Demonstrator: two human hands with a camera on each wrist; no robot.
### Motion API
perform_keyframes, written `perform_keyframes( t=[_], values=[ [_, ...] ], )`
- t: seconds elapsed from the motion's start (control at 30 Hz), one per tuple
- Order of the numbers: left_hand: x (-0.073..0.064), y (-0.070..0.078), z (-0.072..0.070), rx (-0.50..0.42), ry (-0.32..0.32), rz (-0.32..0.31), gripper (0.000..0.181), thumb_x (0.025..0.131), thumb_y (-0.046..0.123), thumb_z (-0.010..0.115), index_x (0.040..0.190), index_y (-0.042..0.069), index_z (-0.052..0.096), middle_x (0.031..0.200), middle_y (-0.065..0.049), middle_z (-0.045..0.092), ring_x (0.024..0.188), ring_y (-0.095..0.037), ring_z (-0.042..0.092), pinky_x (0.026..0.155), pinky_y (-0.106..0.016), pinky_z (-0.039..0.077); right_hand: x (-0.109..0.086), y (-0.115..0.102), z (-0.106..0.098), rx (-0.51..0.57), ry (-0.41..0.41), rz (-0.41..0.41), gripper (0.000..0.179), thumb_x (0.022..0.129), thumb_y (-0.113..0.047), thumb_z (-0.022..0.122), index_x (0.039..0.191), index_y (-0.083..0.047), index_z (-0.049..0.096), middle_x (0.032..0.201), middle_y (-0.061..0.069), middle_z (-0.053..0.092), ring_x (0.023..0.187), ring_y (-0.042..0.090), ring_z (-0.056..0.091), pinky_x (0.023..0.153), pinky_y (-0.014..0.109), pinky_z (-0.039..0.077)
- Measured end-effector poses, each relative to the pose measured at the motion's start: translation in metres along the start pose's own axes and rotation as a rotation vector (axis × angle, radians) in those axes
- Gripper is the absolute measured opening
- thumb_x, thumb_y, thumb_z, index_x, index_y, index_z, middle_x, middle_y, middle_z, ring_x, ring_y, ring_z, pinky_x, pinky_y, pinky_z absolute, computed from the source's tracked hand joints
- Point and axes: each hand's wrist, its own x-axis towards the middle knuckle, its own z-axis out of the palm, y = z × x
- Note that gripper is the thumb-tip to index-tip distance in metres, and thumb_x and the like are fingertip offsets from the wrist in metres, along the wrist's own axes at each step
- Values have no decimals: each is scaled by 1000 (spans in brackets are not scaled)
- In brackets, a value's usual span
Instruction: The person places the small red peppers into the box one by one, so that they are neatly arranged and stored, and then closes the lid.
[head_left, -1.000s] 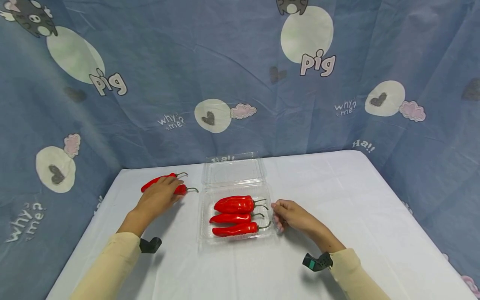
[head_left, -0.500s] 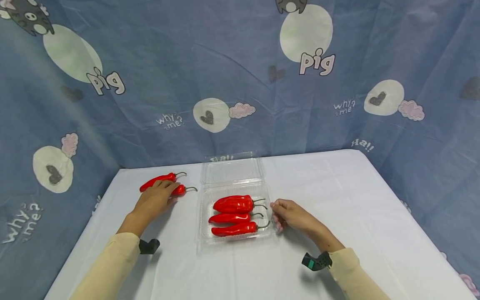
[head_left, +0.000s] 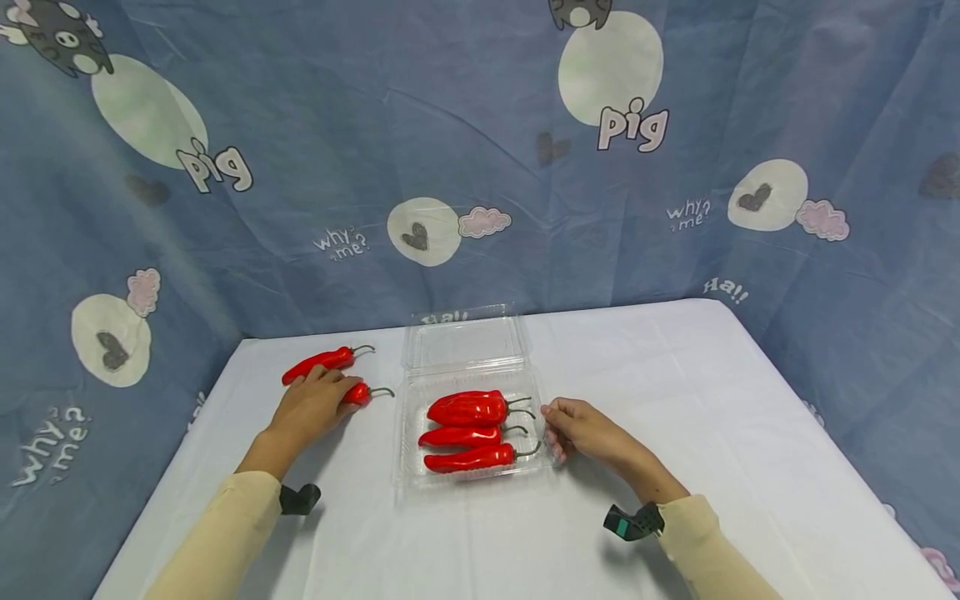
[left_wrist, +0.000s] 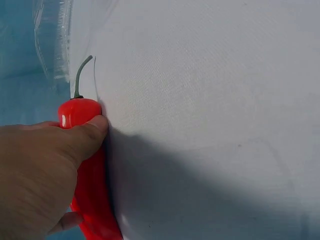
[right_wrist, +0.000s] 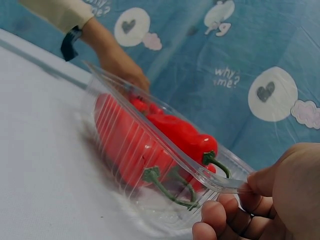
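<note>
At the left of the table, in the head view, my left hand (head_left: pixel 309 410) grips a long red chili pepper (head_left: pixel 357 394), its green stem pointing right. The left wrist view shows the thumb along one side of that chili pepper (left_wrist: pixel 92 175), just below its stem. Behind it lies a second red chili pepper (head_left: pixel 330 360), apart from the hand. In the middle sits a clear plastic clamshell box (head_left: pixel 411 421) with its lid raised away from me. Several red chili peppers (head_left: pixel 468 408) lie side by side inside. My right hand (head_left: pixel 583 429) pinches the box's right rim (right_wrist: pixel 225 187) between thumb and fingers.
The box's transparent lid (head_left: pixel 467 343) lies back toward the blue printed cloth (head_left: pixel 480 125) that hangs behind the table. A white cloth (head_left: pixel 675 375) covers the table. Each forearm wears a dark wrist device (head_left: pixel 634 523).
My left hand has drawn its chili pepper slightly toward me, widening the gap to the one behind. The right hand and the box have stayed put.
</note>
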Motion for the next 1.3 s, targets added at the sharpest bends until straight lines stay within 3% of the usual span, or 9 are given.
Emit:
perform_keyframes(
  t=[0.17,0.53,1.3],
  values=[
    [-5,1,-1,5,-17,-5,61,80,24,86,135,11,63,126,-19,61,126,-41,45,102,-68,41,1,1,0,0,-3,-2,31,110,-22,43,89,0,50,75,5,54,59,13,55,57,27,50],
    [-14,0,-4,12,-22,-38,67,80,27,87,139,10,59,131,-22,60,125,-43,50,105,-68,39,2,1,-1,5,-5,0,31,110,-22,43,89,-1,50,75,4,54,59,13,55,58,27,50],
    [-28,4,-20,-8,34,-16,62,85,32,81,139,10,59,130,-23,59,123,-45,51,104,-67,40,1,1,0,-7,-10,-12,32,110,-23,43,89,0,50,74,4,54,58,13,55,57,26,49]
  ],
)
